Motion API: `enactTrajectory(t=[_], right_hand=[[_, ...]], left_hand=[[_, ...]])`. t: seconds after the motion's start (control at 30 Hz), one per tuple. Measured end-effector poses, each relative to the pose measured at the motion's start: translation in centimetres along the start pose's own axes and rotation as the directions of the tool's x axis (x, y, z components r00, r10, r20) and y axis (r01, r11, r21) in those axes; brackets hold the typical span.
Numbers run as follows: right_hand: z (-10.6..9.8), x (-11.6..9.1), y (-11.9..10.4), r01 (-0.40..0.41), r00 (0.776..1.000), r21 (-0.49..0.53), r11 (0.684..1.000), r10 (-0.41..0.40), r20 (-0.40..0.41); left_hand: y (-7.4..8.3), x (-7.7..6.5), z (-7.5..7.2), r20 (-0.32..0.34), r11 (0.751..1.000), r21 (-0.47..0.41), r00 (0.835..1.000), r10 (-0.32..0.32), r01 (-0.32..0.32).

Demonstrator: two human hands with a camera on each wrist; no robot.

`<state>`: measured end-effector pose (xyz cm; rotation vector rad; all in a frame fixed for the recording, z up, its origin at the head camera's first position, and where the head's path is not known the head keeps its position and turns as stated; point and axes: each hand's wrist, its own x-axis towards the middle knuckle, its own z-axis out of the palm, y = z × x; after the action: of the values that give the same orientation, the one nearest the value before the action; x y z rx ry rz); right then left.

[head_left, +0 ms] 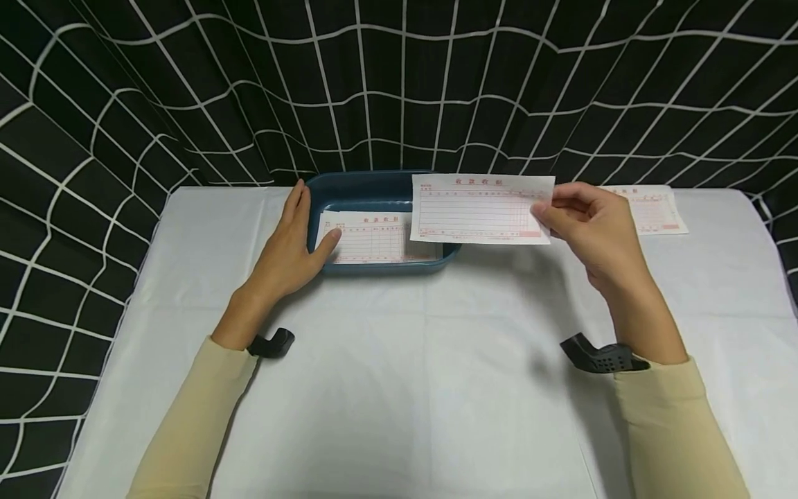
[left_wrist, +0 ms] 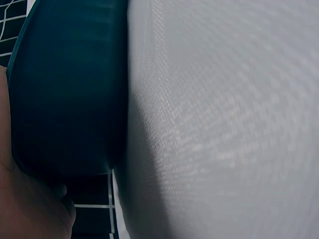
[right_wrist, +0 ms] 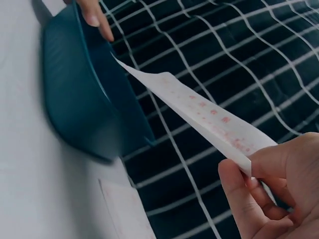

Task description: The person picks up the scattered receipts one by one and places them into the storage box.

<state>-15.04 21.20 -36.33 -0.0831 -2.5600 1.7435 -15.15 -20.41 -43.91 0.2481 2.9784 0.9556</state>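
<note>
My right hand [head_left: 601,225] pinches the right end of a white receipt slip [head_left: 476,211] printed in red, thumb on its near face. The slip is held above the right end of a dark teal plastic bin [head_left: 374,269] and overlaps it in the head view. In the right wrist view the slip [right_wrist: 199,112] bends slightly along its length. More red-printed receipt slips [head_left: 368,239] lie inside the bin. On the bin's left end rests my left hand [head_left: 283,253], fingers straight along the side and thumb reaching over the near rim.
Behind my right hand, another red-printed receipt slip [head_left: 654,211] lies on the white-covered table [head_left: 424,388], partly hidden. A black cloth with a white grid [head_left: 424,83] hangs along the far edge and left side. Both wrists carry black bands.
</note>
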Motion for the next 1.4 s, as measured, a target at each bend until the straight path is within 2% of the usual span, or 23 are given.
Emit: enactTrajectory(t=[0.1, 0.37, 0.67, 0.83, 1.07, 1.23, 1.4], right_hand=[[1.6, 0.3, -0.4, 0.001, 1.0, -0.015, 1.0, -0.001, 0.014], [5.6, 0.5, -1.3, 0.011, 0.997, 0.053, 0.999, -0.015, 0.075], [9.7, 0.3, -1.9, 0.075, 0.988, 0.005, 0.997, -0.075, 0.133], [11.3, 0.4, -2.0, 0.112, 0.983, -0.025, 0.993, -0.107, 0.151], [13.9, 0.4, -2.2, 0.11, 0.981, -0.043, 0.993, -0.101, 0.167], [15.6, 0.1, -2.3, 0.171, 0.976, -0.097, 0.98, -0.155, 0.156], [16.1, 0.1, -2.1, 0.249, 0.959, -0.15, 0.957, -0.222, 0.177]], left_hand=[[0.1, 0.0, 0.0, 0.004, 1.0, 0.005, 1.0, -0.005, 0.005], [0.2, 0.0, 0.0, 0.008, 1.0, 0.006, 1.0, -0.007, 0.007], [0.1, 0.0, 0.1, 0.004, 1.0, 0.008, 1.0, -0.005, 0.005], [0.0, 0.0, 0.1, 0.007, 1.0, 0.008, 1.0, -0.006, 0.006], [-0.1, -0.3, -0.1, 0.001, 1.0, -0.016, 1.0, -0.011, 0.012], [-0.2, -0.3, 0.0, 0.003, 1.0, -0.017, 1.0, -0.007, 0.007], [-0.2, -0.1, -0.1, 0.01, 1.0, -0.004, 1.0, -0.001, 0.001]])
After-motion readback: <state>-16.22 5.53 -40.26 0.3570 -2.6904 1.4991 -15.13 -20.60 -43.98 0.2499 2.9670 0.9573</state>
